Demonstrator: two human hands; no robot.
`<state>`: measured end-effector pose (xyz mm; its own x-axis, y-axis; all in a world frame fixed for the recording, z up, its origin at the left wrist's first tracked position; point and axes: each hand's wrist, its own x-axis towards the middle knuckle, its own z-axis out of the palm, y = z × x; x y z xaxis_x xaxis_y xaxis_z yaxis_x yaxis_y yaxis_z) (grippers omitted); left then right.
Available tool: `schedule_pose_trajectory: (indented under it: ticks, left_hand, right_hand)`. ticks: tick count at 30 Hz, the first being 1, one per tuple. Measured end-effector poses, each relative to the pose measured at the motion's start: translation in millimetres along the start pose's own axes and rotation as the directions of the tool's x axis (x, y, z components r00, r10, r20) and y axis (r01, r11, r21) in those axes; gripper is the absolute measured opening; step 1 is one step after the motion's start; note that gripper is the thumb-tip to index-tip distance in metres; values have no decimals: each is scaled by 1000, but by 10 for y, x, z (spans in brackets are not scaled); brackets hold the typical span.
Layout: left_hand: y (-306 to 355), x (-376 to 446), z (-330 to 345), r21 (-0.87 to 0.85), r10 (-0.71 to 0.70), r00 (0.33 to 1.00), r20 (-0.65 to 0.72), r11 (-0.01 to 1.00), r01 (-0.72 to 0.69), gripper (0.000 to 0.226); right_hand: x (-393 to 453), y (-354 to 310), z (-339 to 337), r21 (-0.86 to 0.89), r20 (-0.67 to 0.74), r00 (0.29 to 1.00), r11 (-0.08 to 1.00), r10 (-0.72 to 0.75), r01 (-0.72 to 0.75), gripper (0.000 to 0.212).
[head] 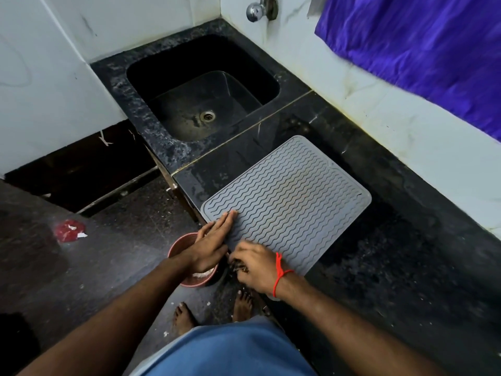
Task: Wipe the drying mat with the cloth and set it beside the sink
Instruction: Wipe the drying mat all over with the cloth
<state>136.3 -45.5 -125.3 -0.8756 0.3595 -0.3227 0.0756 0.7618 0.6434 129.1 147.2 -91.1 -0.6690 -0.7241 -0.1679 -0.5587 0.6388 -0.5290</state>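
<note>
The grey silicone drying mat (pixel 287 202) lies flat on the black stone tabletop (pixel 406 240), just beside the sink (pixel 203 88), its near-left corner reaching the tabletop's front edge. Judging by that placement, the setting-down part looks nearly met, but the wiping seems to be underway or only beginning at the near edge; most of the mat shows no cloth on it. The left hand (pixel 211 240) rests on the mat's near-left corner with fingers straight and together, pressing it flat. The right hand (pixel 257 267), wearing a red thread at the wrist, has its fingers curled at the mat's near edge around something dark and crumpled, possibly the cloth (pixel 240 265), though too little shows to be sure. The mat's surface is ribbed with wavy ridges, matte, with rounded corners and no obvious dirt. A reddish bowl (pixel 187 275) sits below on the floor.
</note>
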Motion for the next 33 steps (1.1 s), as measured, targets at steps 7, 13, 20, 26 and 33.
schedule_pose_trajectory:
  ticks: [7,13,20,26,33]
  left_hand:
    - [30,7,-50,-56,-13,1000,13,998,13,82]
    - [-4,-3,-137,-309,-16,1000,15,951,19,77]
    - [-41,65,-246,-558,-102,990,-99,829,30,60]
    - [-76,165,-297,-178,-193,828,-527,977,114,38]
    - [-191,201,-188,58,-110,828,-549,984,169,36]
  right_hand:
    - [151,570,-594,79,-235,899,929,370,-361,29]
    - [268,587,-315,-127,-375,874,916,310,-380,25]
    - [140,-187,102,71,-89,996,997,27,-21,24]
    - [161,559,-769,482,-125,929,839,349,-250,28]
    - [589,2075,-1569,461,-436,535,690,723,-557,31]
